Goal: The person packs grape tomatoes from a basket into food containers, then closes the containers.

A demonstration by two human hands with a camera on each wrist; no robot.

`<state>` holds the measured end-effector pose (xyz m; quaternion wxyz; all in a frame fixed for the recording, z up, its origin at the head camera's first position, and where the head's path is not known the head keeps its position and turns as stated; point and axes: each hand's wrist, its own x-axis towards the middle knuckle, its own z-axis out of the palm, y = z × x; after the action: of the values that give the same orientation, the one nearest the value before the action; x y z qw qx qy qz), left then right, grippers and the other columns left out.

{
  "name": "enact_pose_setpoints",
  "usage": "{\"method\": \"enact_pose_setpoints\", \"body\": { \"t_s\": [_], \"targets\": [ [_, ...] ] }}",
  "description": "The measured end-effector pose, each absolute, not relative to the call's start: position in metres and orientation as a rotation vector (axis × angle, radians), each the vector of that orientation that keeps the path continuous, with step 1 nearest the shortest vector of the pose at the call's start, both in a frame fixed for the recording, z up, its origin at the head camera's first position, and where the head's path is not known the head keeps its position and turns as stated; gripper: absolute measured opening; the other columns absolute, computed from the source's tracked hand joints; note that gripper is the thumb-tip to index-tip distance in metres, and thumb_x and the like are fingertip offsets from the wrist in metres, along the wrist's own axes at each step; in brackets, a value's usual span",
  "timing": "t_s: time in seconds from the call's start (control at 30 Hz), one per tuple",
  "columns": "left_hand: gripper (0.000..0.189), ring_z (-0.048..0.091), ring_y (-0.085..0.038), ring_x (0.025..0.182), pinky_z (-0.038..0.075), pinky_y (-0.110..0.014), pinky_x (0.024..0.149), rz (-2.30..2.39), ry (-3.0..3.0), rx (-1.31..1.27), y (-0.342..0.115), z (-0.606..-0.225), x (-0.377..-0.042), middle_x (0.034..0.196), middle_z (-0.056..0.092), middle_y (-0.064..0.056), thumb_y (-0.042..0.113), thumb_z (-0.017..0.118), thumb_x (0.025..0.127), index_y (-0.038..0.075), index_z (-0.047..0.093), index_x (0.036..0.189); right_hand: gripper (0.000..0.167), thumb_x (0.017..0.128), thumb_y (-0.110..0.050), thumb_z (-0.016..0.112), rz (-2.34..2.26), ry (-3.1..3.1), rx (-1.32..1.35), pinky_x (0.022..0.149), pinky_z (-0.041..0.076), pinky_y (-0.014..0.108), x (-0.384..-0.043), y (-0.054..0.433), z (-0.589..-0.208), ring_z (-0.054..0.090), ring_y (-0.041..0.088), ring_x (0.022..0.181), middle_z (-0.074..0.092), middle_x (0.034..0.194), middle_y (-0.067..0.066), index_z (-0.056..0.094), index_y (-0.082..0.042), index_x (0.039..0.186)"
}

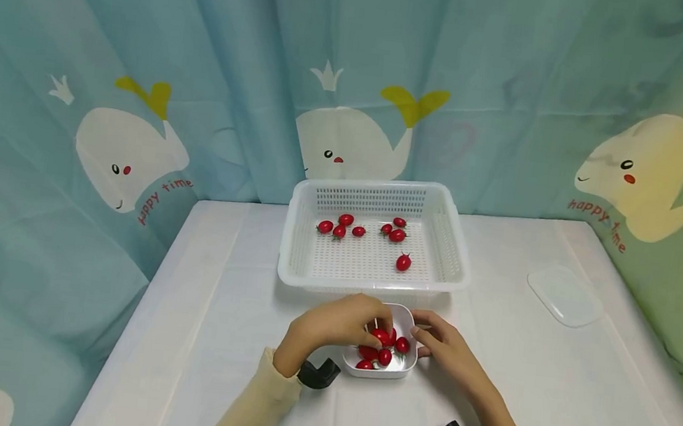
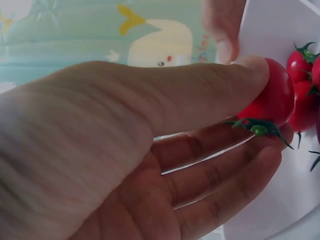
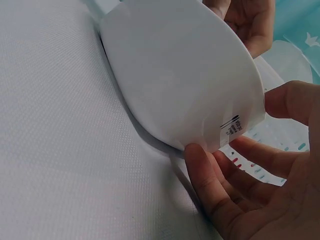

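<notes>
Two hands at a small white container (image 1: 376, 374), with clock directions taken from its centre in the head view; the left hand (image 1: 338, 321), at nine to ten o'clock, reaches over the rim and pinches one red tomato (image 2: 277, 95) between thumb and fingers, its grip closed down to the fruit's width; the green calyx shows in the left wrist view, towards six o'clock on the fruit; whether the held fruit touches the other tomatoes (image 1: 402, 345) in the container cannot be told.

The right hand (image 1: 449, 348), at three o'clock, holds the container by its rim and outer wall, the digits bent and parted only around that edge; a printed label (image 3: 231, 129) lies on the wall near these fingertips.

At twelve o'clock stands a white perforated basket (image 1: 296, 236); eight tomatoes lie in it: a cluster of four (image 1: 339, 232) towards ten o'clock of its floor, three (image 1: 398, 235) towards one, and a single one (image 1: 403, 262) towards four; between two and three o'clock, well apart, a translucent lid (image 1: 566, 296) lies on the white tabletop (image 1: 226, 340).
</notes>
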<state>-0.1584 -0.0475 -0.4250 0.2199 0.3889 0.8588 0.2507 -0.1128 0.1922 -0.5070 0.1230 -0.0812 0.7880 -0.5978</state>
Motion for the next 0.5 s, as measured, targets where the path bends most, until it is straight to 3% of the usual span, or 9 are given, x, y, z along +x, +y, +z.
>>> {"method": "enact_pose_setpoints", "body": {
  "t_s": [0.5],
  "targets": [
    [0.010,0.056,-0.005,0.082,0.050,-0.016,0.078,0.556,2.479,1.013,-0.038,-0.436,-0.154,0.090,0.067,0.009,0.016,0.081,0.091,0.014,0.075,0.099,0.044,0.105,-0.018,0.058,-1.738,2.293,-0.253,0.080,0.060,0.024,-0.114,0.195,-0.511,0.067,0.001,0.099,0.064,0.133,0.031,0.054,0.005,0.142]
  ]
}}
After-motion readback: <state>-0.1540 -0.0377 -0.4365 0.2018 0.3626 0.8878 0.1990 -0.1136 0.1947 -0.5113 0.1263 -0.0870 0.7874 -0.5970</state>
